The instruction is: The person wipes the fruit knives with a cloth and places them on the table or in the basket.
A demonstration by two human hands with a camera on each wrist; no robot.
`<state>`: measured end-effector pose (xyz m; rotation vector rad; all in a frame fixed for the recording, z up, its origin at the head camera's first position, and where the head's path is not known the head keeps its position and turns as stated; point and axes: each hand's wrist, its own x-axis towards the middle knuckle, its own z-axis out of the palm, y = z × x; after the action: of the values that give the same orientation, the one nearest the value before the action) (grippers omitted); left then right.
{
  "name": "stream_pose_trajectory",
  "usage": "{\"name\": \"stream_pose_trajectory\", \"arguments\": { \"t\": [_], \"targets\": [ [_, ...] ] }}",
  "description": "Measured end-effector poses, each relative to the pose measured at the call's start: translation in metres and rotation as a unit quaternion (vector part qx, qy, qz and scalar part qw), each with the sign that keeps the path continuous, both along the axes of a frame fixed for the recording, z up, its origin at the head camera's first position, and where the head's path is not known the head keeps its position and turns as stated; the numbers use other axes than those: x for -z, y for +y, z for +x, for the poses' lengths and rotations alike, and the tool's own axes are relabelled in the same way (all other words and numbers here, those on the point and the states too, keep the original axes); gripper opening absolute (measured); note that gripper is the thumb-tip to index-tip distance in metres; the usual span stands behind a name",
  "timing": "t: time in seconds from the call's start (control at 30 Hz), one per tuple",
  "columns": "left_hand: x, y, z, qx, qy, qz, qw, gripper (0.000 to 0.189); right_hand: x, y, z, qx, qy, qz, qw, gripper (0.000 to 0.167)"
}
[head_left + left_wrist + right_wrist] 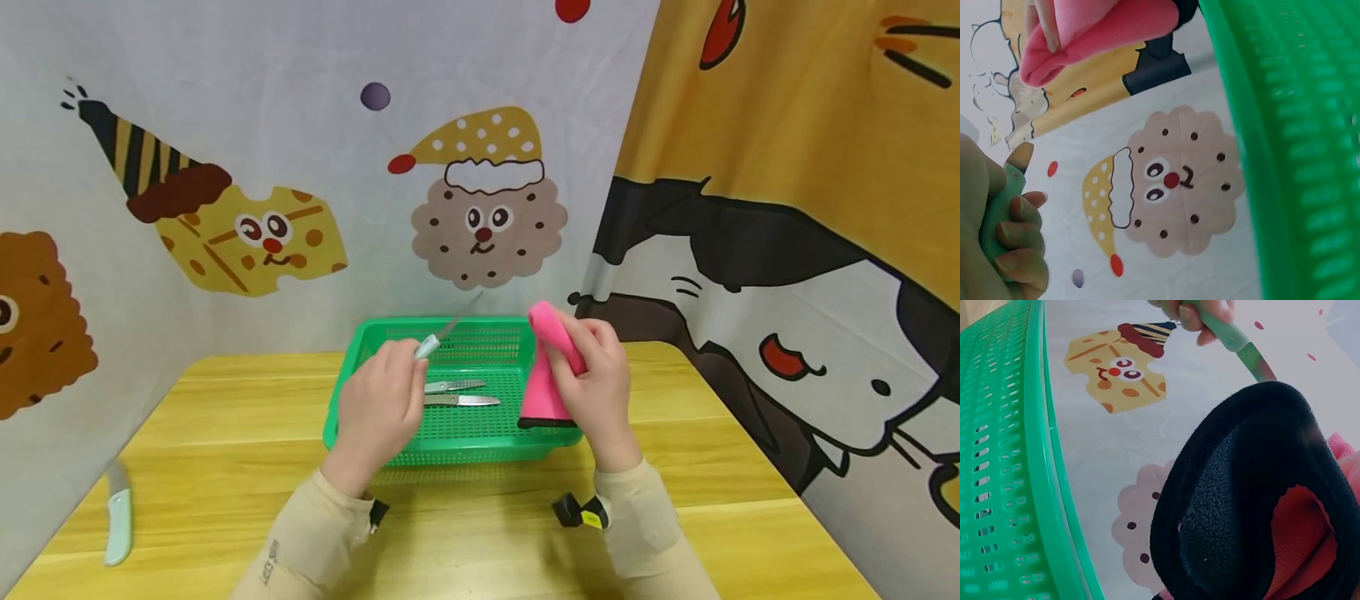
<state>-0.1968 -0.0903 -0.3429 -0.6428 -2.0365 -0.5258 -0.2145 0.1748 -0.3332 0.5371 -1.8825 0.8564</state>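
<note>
My left hand (381, 406) grips the mint-green handle of a small knife (427, 345), its blade pointing up and away to the right above a green basket (341, 392). In the left wrist view the fingers curl round that handle (999, 212). Over the basket's right side, my right hand (600, 379) holds a folded pink cloth (545, 392) with a black hem. From the right wrist view, the black-edged cloth (1210, 506) hangs in a loop with a dark inside. Blade and cloth are apart in the head view.
Two more knives lie side by side in the basket, an upper one (453, 386) and a lower one (472, 401). Another green-handled knife (118, 517) rests at the wooden table's (225, 467) left edge. A printed curtain (300, 100) hangs behind.
</note>
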Motion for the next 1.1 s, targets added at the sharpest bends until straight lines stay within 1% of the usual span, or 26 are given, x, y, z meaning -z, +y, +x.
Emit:
{"name": "stream_pose_trajectory", "arguments": {
  "t": [0.07,0.17,0.23,0.33,0.43,0.53,0.67,0.83,0.93,1.1],
  "targets": [
    [-0.005,-0.001,-0.002,-0.013,0.039,-0.017,0.9990,0.034,0.000,0.000,0.001,0.000,0.002,-0.004,1.0000,0.033],
    [-0.012,-0.003,-0.005,-0.028,0.089,-0.032,0.9951,0.034,0.001,-0.001,0.002,-0.003,0.003,-0.009,1.0000,0.033],
    [-0.016,-0.004,-0.007,-0.037,0.112,-0.041,0.9921,0.035,0.002,-0.001,0.002,-0.005,0.004,-0.009,0.9999,0.033],
    [-0.019,-0.006,-0.010,-0.048,0.134,-0.058,0.9881,0.037,0.003,-0.003,0.003,-0.009,0.008,-0.006,0.9999,0.033],
    [-0.020,-0.006,-0.011,-0.058,0.141,-0.078,0.9852,0.038,0.004,-0.007,0.005,-0.019,0.015,-0.004,0.9997,0.033],
    [-0.018,-0.004,-0.012,-0.068,0.140,-0.101,0.9826,0.039,0.006,-0.013,0.006,-0.032,0.028,0.002,0.9991,0.032],
    [-0.013,0.001,-0.012,-0.068,0.140,-0.120,0.9806,0.038,0.009,-0.026,0.009,-0.047,0.050,0.024,0.9973,0.035],
    [-0.007,0.010,-0.010,-0.065,0.137,-0.116,0.9816,0.036,0.013,-0.045,0.014,-0.060,0.055,0.055,0.9952,0.039],
    [-0.004,0.014,-0.009,-0.063,0.137,-0.112,0.9822,0.032,0.014,-0.055,0.017,-0.057,0.059,0.070,0.9941,0.040],
    [-0.001,0.016,-0.008,-0.057,0.137,-0.113,0.9825,0.019,0.015,-0.066,0.019,-0.043,0.066,0.087,0.9931,0.040]
  ]
}}
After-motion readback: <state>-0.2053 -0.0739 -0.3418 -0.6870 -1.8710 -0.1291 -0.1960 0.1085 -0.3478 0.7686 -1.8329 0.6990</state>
